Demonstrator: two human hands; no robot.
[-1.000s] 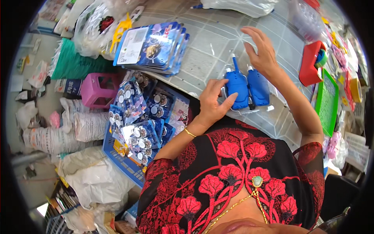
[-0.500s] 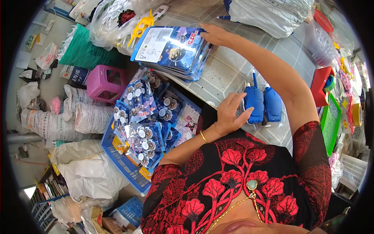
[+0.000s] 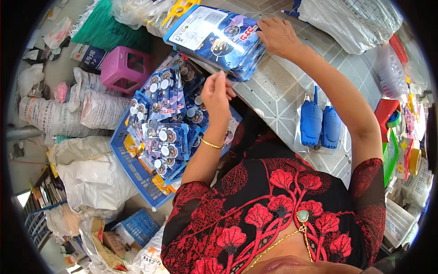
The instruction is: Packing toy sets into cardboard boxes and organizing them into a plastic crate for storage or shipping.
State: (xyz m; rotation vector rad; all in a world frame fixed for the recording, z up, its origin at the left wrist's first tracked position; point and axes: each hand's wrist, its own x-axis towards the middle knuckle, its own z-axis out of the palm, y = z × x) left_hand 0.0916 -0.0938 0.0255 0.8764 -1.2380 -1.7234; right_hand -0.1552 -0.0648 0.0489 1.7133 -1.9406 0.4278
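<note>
A stack of blue carded toy packs (image 3: 214,39) lies on the tiled counter (image 3: 278,86). My right hand (image 3: 278,36) rests on the stack's right end, fingers curled over its edge. My left hand (image 3: 216,96) hovers at the stack's near edge, fingers pinched together close to a pack's corner; whether it grips anything I cannot tell. Two blue walkie-talkie toys (image 3: 319,125) in clear wrap lie on the counter near my right forearm.
A blue plastic crate (image 3: 132,169) full of carded blue packs sits below the counter at left. A pink stool (image 3: 125,68), white sacks (image 3: 91,173), a green bag (image 3: 109,27) and a large clear bag (image 3: 351,20) surround it. Red and green items (image 3: 388,132) crowd the right.
My right hand moved from above the walkie-talkies to the stack of packs. My left hand left the walkie-talkies and rose toward the stack's near edge.
</note>
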